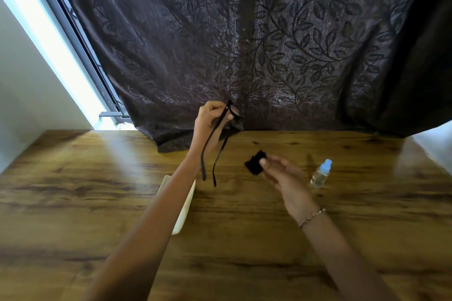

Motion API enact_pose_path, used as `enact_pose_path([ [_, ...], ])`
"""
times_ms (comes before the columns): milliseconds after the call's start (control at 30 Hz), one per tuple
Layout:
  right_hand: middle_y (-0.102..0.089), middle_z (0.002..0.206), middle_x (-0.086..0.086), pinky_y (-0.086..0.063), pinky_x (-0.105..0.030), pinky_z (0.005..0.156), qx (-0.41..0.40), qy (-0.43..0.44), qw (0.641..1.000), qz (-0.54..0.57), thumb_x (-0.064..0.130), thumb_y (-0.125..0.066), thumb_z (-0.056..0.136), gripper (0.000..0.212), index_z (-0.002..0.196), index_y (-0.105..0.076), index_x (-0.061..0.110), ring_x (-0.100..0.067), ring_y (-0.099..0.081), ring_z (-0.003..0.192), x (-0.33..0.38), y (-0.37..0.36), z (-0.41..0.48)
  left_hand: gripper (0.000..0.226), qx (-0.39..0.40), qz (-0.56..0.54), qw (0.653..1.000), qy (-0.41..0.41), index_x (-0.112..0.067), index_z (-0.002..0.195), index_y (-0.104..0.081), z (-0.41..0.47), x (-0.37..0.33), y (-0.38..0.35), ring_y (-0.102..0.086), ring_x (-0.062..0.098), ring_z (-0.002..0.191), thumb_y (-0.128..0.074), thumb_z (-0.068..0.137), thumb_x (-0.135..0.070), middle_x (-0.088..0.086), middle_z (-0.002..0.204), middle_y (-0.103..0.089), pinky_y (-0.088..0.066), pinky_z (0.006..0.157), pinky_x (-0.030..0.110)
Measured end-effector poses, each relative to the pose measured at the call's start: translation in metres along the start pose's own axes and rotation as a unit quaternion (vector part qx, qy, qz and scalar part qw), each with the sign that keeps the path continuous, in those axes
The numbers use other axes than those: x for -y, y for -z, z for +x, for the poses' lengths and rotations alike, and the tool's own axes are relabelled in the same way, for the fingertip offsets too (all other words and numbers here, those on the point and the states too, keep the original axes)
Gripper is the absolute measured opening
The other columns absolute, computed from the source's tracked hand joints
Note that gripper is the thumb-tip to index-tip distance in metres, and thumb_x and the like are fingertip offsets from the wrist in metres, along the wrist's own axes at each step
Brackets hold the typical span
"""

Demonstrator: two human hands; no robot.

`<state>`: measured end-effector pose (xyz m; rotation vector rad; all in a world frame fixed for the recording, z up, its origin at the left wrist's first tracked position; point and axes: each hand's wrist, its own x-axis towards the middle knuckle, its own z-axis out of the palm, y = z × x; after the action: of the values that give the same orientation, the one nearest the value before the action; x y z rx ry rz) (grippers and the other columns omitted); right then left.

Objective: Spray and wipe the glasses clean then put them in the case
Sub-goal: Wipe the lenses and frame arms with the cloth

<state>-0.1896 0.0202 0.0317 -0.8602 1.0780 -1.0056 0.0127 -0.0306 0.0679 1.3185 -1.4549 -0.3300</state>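
Head view: we saw a dark leaf-patterned curtain (269, 44) behind the wooden tabletop (73, 190), where a white case (186, 205) lay partly under our left forearm. Our left hand (210, 120) gripped the black glasses (212, 134), raised near the far edge. A spray bottle (320, 175) stood nearby. Our right hand (281, 173) pinched a black cloth (254, 162).
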Motion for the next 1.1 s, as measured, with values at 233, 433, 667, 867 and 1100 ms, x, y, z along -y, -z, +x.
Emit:
enact_pose_path([
  [233, -0.075, 0.085, 0.010, -0.046, -0.005, 0.064, 0.026, 0.167, 0.974, -0.149, 0.015, -0.076, 0.078, 0.018, 0.090, -0.070, 0.027, 0.002, -0.068, 0.083, 0.040, 0.005, 0.031, 0.023, 0.074, -0.236, 0.968, 0.046, -0.016, 0.089, -0.070, -0.011, -0.014, -0.001, -0.063, 0.004, 0.093, -0.055, 0.091, 0.001, -0.011, 0.090, -0.068, -0.048, 0.083, 0.018],
  [433, -0.075, 0.090, 0.002, -0.056, -0.021, 0.074, 0.083, 0.082, 0.992, -0.052, 0.008, -0.074, 0.078, 0.021, 0.096, -0.069, 0.016, -0.009, -0.070, 0.085, 0.023, -0.014, 0.039, 0.015, 0.051, -0.264, 0.960, 0.070, -0.006, 0.096, -0.066, -0.018, -0.029, -0.007, -0.061, 0.005, 0.087, -0.055, 0.091, 0.003, 0.005, 0.092, -0.062, -0.047, 0.079, 0.016],
  [667, -0.075, 0.094, 0.000, -0.057, -0.021, 0.072, 0.060, 0.028, 0.995, 0.073, 0.009, -0.074, 0.078, 0.029, 0.105, -0.066, 0.015, -0.012, -0.071, 0.089, 0.005, -0.031, 0.036, 0.015, 0.013, -0.277, 0.957, 0.090, -0.007, 0.089, -0.066, -0.023, -0.031, -0.018, -0.061, -0.003, 0.083, -0.056, 0.090, 0.004, 0.001, 0.089, -0.062, -0.047, 0.075, 0.012],
  [867, -0.074, 0.094, -0.010, -0.055, -0.026, 0.075, 0.009, 0.103, 0.994, 0.045, 0.007, -0.074, 0.078, 0.024, 0.100, -0.067, 0.006, -0.019, -0.070, 0.088, 0.008, -0.034, 0.031, 0.034, 0.086, -0.319, 0.941, 0.070, -0.029, 0.081, -0.075, -0.022, -0.020, -0.006, -0.064, 0.008, 0.095, -0.055, 0.087, -0.002, -0.012, 0.095, -0.072, -0.050, 0.091, 0.032],
  [1100, -0.071, 0.089, 0.010, -0.053, -0.016, 0.074, -0.045, 0.314, 0.939, -0.134, 0.011, -0.075, 0.078, 0.028, 0.092, -0.068, 0.035, -0.002, -0.068, 0.085, 0.035, -0.012, 0.023, 0.035, 0.180, -0.307, 0.927, 0.120, -0.025, 0.122, -0.065, -0.004, 0.002, 0.080, -0.057, 0.017, 0.121, -0.056, 0.091, -0.040, 0.003, 0.123, -0.067, -0.040, 0.109, 0.032],
])
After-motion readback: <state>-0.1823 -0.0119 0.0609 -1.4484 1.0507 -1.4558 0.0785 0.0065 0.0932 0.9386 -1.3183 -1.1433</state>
